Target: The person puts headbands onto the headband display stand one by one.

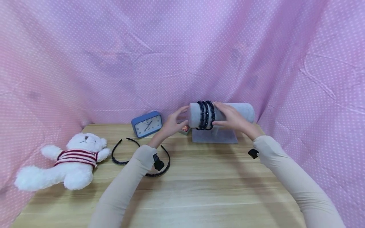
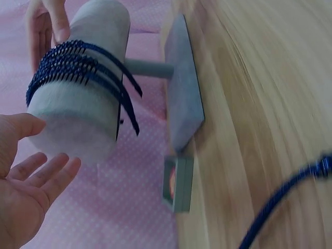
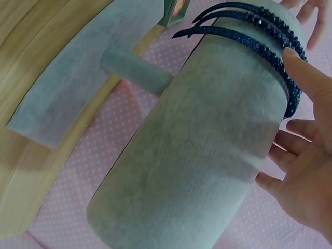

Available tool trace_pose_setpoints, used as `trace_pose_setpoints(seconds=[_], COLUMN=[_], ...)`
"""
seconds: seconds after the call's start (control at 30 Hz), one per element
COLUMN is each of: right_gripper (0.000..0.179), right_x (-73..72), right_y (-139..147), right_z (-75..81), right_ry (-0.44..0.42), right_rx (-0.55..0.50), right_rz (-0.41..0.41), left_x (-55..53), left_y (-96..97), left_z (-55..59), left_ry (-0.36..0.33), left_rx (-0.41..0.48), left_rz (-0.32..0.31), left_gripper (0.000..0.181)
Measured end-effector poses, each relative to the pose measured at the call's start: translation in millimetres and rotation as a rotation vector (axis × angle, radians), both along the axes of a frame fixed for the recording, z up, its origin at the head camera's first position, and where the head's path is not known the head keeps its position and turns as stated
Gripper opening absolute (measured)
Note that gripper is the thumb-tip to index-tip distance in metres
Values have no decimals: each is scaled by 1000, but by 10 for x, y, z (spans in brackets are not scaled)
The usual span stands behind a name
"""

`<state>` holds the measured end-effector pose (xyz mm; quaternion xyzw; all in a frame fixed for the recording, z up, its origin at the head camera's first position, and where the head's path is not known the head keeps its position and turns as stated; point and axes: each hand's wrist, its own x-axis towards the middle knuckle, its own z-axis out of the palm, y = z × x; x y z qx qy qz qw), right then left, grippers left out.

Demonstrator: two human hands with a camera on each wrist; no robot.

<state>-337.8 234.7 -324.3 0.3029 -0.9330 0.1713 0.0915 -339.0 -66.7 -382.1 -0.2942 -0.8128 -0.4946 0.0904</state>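
Note:
Three dark beaded headbands (image 1: 206, 115) sit side by side around the left part of a grey velvet roll (image 1: 238, 109) on a stand. My right hand (image 1: 228, 116) spans the roll just right of them, its thumb tip (image 3: 291, 53) right at the nearest headband and its fingers spread over the roll's far side. At the roll's left end, my left hand (image 1: 172, 124) has its thumb and fingers spread apart, nothing between them. In the left wrist view, that hand's fingertips (image 2: 74, 163) are close to the roll's round end face.
Two more dark headbands (image 1: 168, 161) lie on the wooden table (image 1: 216, 186), partly behind my left sleeve. A blue alarm clock (image 1: 147, 124) stands at the back, and a small box (image 2: 179, 184) lies near the stand's base (image 1: 199, 136). On the left is a white teddy bear (image 1: 75, 173).

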Motion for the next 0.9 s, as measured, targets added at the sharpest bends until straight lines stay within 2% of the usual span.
trace_pose_setpoints(seconds=[0.2, 0.43, 0.67, 0.77, 0.9], right_gripper=[88, 80, 73, 73, 75], right_x=[-8, -25, -59, -89, -128], right_y=[176, 401, 633, 712, 798], right_z=[-3, -7, 15, 15, 27], right_ry=[9, 47, 71, 69, 19], right_rx=[6, 7, -36, -41, -40], right_rz=[0, 20, 32, 23, -7], left_x=[61, 209, 397, 471, 547], left_y=[-272, -606, -852, -937, -1052], left_z=[-3, -58, -142, -211, -333], left_ry=[27, 39, -39, -72, -99], left_rx=[-135, -220, -321, -369, -446], left_rz=[38, 36, 77, 75, 45], left_gripper=[61, 58, 56, 56, 54])
